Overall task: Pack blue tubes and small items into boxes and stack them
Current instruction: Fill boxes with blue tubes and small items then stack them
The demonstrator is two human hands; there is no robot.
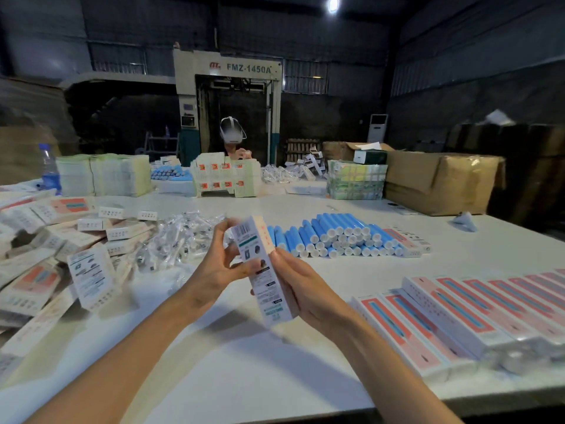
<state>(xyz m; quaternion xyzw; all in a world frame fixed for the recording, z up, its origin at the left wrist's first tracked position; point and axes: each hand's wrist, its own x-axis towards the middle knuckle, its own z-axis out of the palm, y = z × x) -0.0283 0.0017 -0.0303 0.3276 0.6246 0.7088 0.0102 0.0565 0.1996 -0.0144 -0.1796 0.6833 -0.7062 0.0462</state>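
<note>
My left hand [220, 261] and right hand [305, 289] grasp one box [263, 270], centre frame. Probably closing its top flap. Next: set it on the stack [458, 316], lower right.

I see a white table [244, 362] bearing piled blue tubes [333, 237], a row of boxes [458, 313] at right, a box heap [46, 255] and clear packets [177, 240] at left

— What do we see at the far left of the white table [232, 371]?
— A water bottle [50, 171], blue label, upright. Across from us, a person [234, 139] in a white headset, before the FMZ-1450A machine [227, 68].
— And on our right?
— A large brown cardboard carton [440, 182].
</note>
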